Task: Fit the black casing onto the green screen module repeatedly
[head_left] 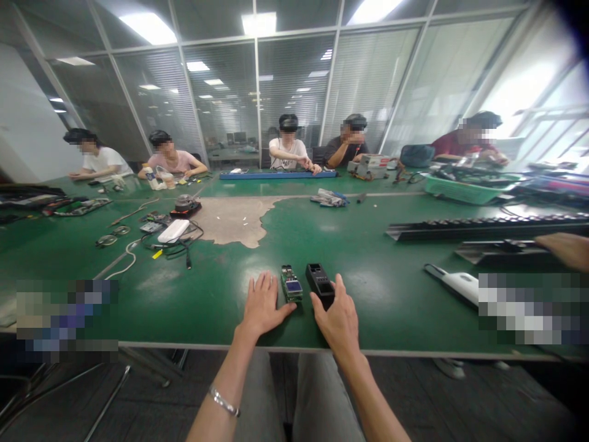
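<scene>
A small circuit board (291, 287) with a display screen lies on the green table in front of me. My left hand (267, 306) rests on the tabletop to its left, fingers stretched forward and the thumb close to the board's near end. Just right of the board is a black plastic casing (318, 280) with a rectangular window opening. My right hand (339, 313) is around the near end of this casing, thumb on its left side and fingers along its right.
Left ahead lie a white box (173, 231), cables and a black device (186, 206). Gloves (329, 197) and a blue bar (278, 175) are farther off. Metal rails (483, 228), a green basket (469, 189) and another person's hand (568, 248) are right. Several people sit opposite.
</scene>
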`<state>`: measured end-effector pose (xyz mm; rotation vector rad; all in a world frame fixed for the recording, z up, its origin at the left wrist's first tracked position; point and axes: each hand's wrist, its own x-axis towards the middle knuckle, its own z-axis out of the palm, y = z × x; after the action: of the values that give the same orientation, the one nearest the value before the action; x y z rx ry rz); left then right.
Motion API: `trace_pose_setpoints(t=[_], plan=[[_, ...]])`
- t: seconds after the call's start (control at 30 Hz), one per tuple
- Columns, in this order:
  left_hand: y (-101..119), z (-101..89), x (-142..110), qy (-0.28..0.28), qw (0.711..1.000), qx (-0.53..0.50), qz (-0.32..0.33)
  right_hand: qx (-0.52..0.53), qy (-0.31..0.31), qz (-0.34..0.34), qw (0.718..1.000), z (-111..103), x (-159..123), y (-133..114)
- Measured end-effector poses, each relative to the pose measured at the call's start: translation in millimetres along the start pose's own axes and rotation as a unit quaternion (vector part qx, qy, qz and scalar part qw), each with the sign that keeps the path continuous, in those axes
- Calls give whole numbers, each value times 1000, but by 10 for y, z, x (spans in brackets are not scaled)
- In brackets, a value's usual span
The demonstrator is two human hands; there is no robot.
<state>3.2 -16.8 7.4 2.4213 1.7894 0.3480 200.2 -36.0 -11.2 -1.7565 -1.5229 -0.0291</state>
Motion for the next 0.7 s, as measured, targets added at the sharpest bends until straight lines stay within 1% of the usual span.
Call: trace_pose_setpoints(t=[0.17,0.3,0.4,0.5,0.6,0.7], plan=[[-4,-9,-6,-1,1000,-6,0,-4,-9,-2,1000,-29,5,-29],[-14,-4,-8,2,1000,-15,1,8,-1,28,1000,-90,59,-133],[-15,7,-6,2,1000,-24,-1,47,21,34,998,-157,117,-297],[-14,20,-4,5,999,-35,-4,82,32,8,996,-195,154,-507],[-19,38,-3,11,999,-38,-7,85,9,-12,996,-171,148,-695],[-34,61,-2,15,999,-39,-2,65,-12,-22,998,-102,113,-806]])
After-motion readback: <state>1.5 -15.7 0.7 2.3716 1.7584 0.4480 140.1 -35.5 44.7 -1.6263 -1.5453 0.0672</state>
